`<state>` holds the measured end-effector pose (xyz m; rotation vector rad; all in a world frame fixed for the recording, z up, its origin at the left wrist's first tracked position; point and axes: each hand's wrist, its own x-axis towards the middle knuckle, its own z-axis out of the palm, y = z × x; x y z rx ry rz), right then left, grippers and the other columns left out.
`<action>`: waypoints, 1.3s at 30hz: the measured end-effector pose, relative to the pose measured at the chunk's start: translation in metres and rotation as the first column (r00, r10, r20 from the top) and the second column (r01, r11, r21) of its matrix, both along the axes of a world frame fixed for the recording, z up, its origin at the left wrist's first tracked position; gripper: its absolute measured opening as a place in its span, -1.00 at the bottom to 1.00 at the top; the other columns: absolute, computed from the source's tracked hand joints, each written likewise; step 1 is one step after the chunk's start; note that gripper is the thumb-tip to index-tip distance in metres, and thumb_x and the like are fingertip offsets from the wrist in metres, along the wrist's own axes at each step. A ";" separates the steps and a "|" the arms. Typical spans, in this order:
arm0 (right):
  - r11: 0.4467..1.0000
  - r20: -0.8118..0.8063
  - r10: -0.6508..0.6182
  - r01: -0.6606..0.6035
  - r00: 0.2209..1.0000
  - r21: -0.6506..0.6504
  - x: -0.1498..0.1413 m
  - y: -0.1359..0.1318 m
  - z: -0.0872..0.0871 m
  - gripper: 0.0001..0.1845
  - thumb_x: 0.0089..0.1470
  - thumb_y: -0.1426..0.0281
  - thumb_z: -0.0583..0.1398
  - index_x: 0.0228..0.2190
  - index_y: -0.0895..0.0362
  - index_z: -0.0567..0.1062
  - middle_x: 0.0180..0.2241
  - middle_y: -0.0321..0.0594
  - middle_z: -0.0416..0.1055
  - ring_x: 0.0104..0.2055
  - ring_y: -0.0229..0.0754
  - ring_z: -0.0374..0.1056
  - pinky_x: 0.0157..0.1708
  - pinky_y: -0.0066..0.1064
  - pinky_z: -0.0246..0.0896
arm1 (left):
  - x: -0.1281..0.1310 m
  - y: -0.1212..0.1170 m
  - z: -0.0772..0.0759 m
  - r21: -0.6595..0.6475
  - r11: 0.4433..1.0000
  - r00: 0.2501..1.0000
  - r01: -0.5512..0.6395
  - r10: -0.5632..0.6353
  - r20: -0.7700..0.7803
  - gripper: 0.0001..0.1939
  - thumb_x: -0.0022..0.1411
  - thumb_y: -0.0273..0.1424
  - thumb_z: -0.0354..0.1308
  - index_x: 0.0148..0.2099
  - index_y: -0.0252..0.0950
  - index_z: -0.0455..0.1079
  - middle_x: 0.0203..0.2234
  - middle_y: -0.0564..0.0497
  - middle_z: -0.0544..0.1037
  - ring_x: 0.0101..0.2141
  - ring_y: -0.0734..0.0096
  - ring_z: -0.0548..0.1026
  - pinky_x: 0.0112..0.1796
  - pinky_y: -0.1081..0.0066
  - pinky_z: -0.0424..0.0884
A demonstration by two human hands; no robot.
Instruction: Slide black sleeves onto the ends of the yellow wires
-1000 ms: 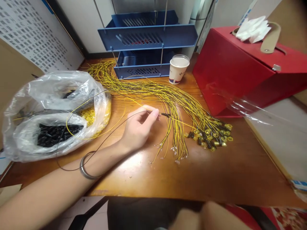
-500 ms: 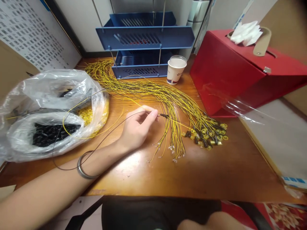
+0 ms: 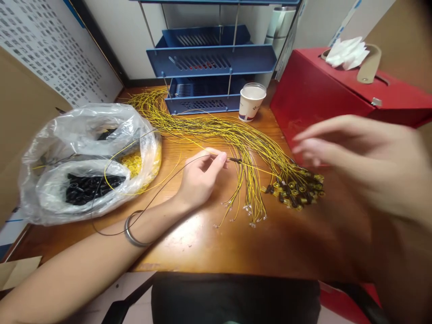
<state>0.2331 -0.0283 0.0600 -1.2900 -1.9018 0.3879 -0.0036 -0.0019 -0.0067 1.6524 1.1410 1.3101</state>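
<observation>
My left hand [image 3: 199, 177] rests on the wooden desk [image 3: 270, 243] and pinches a thin dark wire [image 3: 151, 200] with a small black piece at its tip [image 3: 235, 160]. The wire loops back over my wrist, past a metal bracelet [image 3: 132, 234]. A large bundle of yellow wires [image 3: 236, 139] lies fanned across the desk just beyond the fingertips, its ends fitted with yellow and black connectors [image 3: 295, 189]. My right hand [image 3: 357, 153] is raised close to the camera, blurred, fingers stretched out toward the left above the connectors, holding nothing.
A clear plastic bag [image 3: 87, 157] at the left holds black parts and yellow rings. A blue tiered paper tray [image 3: 212, 67] and a paper cup [image 3: 251, 101] stand at the back. A red box [image 3: 337, 90] with white tissue on top sits at the right.
My right hand has come up from below the desk edge into view at the right, over the connector ends. The left hand keeps its pinch on the wire.
</observation>
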 end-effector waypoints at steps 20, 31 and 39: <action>0.915 -0.080 0.220 -0.177 0.972 0.363 -0.053 0.017 -0.060 -0.91 0.06 0.51 0.29 -0.35 0.13 0.60 -0.38 -0.22 0.61 -0.39 -0.25 0.50 -0.32 -0.43 0.43 | 0.001 -0.001 0.005 0.000 0.987 0.987 0.159 -0.159 0.027 -0.82 0.26 -0.42 0.16 -0.39 -0.30 0.50 -0.47 0.04 0.61 -0.45 0.53 0.52 -0.34 0.54 0.43; 0.947 -0.064 0.124 -0.098 0.990 0.305 -0.050 0.016 -0.060 -0.88 0.10 0.48 0.26 -0.32 0.09 0.62 -0.36 -0.23 0.61 -0.38 -0.23 0.52 -0.35 -0.42 0.42 | -0.002 0.017 -0.007 -0.204 0.977 0.897 0.065 0.032 0.441 -0.82 0.22 -0.35 0.15 -0.41 -0.30 0.35 -0.58 0.11 0.41 -0.63 0.61 0.33 -0.60 0.56 0.26; 0.946 -0.073 0.141 -0.112 0.987 0.304 -0.044 0.019 -0.065 -0.86 0.06 0.48 0.29 -0.28 0.11 0.63 -0.34 -0.19 0.61 -0.38 -0.23 0.51 -0.33 -0.40 0.41 | 0.001 0.005 -0.005 -0.151 0.965 0.946 0.216 -0.168 0.275 -0.72 0.29 -0.21 0.13 -0.35 -0.33 0.41 -0.62 0.10 0.41 -0.62 0.58 0.35 -0.53 0.50 0.31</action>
